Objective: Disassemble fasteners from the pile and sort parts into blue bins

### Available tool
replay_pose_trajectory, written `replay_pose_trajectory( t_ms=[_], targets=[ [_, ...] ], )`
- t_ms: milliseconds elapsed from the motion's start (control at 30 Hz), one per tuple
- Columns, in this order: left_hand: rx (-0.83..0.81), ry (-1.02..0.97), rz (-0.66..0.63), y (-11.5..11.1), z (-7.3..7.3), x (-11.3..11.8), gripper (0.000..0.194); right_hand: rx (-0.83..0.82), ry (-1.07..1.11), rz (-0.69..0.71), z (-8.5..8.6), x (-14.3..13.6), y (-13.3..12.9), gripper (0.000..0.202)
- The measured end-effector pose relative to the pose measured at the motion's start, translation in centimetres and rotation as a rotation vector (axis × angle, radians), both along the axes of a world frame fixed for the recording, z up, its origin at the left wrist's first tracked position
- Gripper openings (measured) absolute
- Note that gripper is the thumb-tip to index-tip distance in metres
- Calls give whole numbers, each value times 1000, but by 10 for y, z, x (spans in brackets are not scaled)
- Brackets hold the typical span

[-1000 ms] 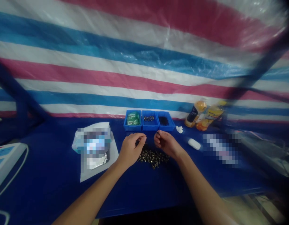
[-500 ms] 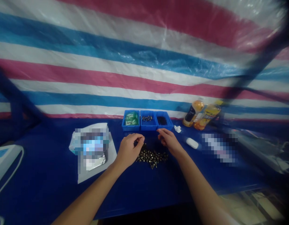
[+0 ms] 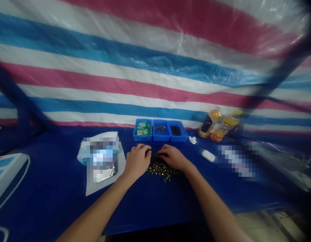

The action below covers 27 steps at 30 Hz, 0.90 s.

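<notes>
While you reach forward over the dark blue table (image 3: 145, 211), your left hand (image 3: 138, 160) is at the left edge of the pile of small metal screws (image 3: 164, 172), and your right hand (image 3: 173, 156) is over the far right part of that pile. The pile lies on the table directly in front of you, partly hidden by both hands. The fingers of your left hand are curled, with the thumb drawn toward the forefinger; a dark spot shows between them, and you cannot tell from this view whether a part is gripped. The fingers of your right hand are bent and point left and down at the far side of the pile; whether they pinch a screw cannot be told. Your 2 hands are near each other, not touching. Beyond them, 3 blue trays stand side by side in 1 row: the left tray (image 3: 142, 138) contains green packets (image 3: 143, 128), the middle tray (image 3: 161, 137) contains loose screws (image 3: 160, 128), and the right tray (image 3: 179, 138) contains a dark mass (image 3: 175, 130) of unclear parts. To the right, locate a crumpled white tissue (image 3: 192, 139), a rounded white case (image 3: 208, 155) and 2 bottles (image 3: 225, 128). To your left, a blurred packet (image 3: 102, 153) lies on a white sheet (image 3: 120, 168).
</notes>
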<state>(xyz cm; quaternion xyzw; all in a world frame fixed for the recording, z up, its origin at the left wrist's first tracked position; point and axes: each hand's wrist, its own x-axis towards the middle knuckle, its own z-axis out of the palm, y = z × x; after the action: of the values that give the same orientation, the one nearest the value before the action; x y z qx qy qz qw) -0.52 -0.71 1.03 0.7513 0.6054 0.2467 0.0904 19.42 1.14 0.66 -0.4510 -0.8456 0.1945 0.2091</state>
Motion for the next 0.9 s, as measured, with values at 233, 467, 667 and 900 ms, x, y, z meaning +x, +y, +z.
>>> replay_pose_trajectory(
  t_ms=[233,467,667,900],
  targets=[
    [2,14,-52,-1,-3,3,25,26,45,-35,4,1,-3,14],
    [90,-138,-243,-2,6,6,20,-64,239,-64,12,6,-13,11],
    [87,-179,-323,-6,10,9,14,-160,386,-45,14,4,-16,15],
    [36,-259,-342,-5,13,7,10,-236,487,-15,15,5,-16,20]
  ],
)
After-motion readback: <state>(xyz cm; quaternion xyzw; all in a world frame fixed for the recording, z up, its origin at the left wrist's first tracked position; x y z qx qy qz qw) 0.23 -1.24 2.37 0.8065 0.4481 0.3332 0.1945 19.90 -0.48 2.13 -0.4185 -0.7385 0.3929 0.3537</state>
